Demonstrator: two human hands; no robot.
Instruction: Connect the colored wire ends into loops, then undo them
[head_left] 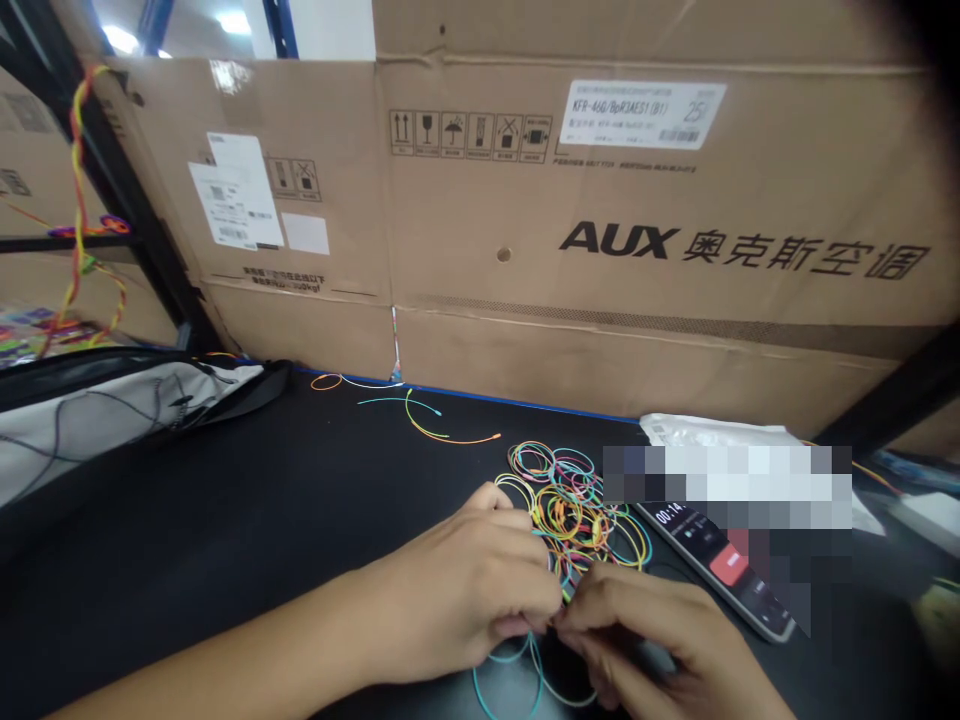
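grips of left hand (pixel 491 575) and right hand (pixel 660 605) meet at the fingertips, left seemingly pinching a teal loop (pixel 476 690) just below, right's hold hidden, tangled rings (pixel 574 518) just beyond on the desk (pixel 225 560).

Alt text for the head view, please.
A person's bare left hand and bare right hand are close together by thin teal cord loops, before a tangled pile of thin multicoloured cord loops on a black tabletop. A silver-edged phone lies right; a brown cardboard panel printed AUX stands behind.
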